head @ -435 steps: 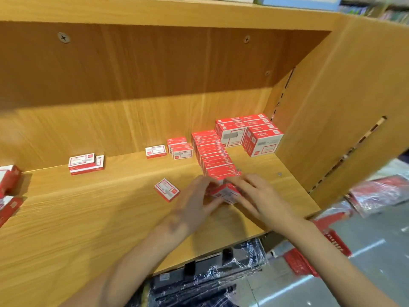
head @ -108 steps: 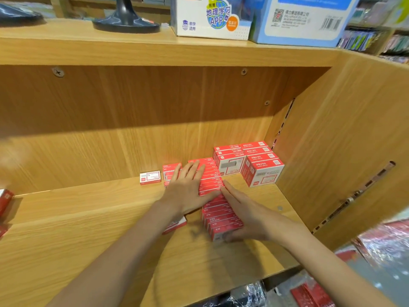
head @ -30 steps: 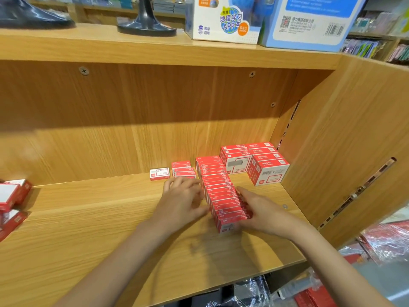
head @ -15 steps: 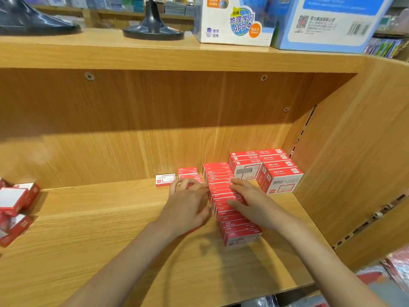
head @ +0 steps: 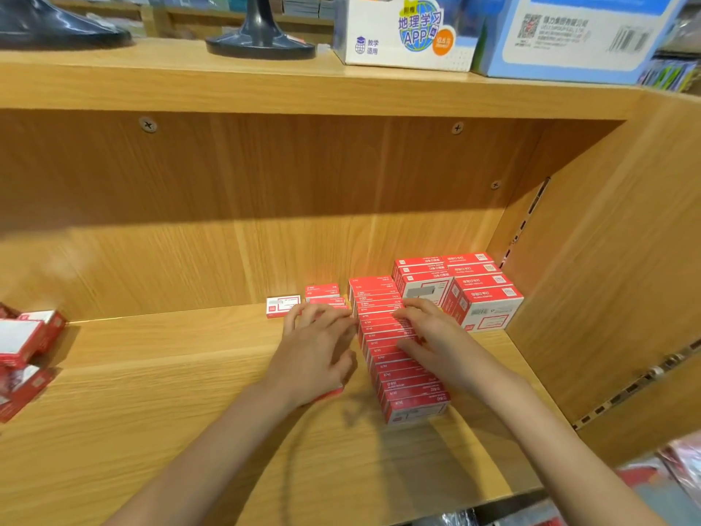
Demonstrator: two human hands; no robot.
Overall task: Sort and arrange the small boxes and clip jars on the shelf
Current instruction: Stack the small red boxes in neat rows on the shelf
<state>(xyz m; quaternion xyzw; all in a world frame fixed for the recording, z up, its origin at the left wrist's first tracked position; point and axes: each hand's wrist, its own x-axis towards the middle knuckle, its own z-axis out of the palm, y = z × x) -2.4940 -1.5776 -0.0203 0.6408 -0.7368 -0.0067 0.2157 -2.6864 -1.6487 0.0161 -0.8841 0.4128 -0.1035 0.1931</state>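
A long row of small red boxes (head: 394,358) runs from the shelf's back wall toward its front edge. My right hand (head: 428,334) lies flat on the row's right side and top, fingers straight. My left hand (head: 318,347) rests against the row's left side, fingers relaxed; a red box (head: 329,393) peeks out under its heel. Behind the left hand sit a short stack of red boxes (head: 322,292) and a single white-faced box (head: 282,304). Larger red and white cartons (head: 481,301) stand in the back right corner.
The wooden shelf board (head: 189,392) stretches left to more red boxes (head: 26,347) at the far left edge. The right side panel (head: 614,282) closes in the corner. Above, the upper shelf holds a white carton (head: 409,32), a blue carton (head: 584,36) and a black stand (head: 261,39).
Both hands slid a little farther back along the row of boxes. The view shifted slightly; the row stays in line.
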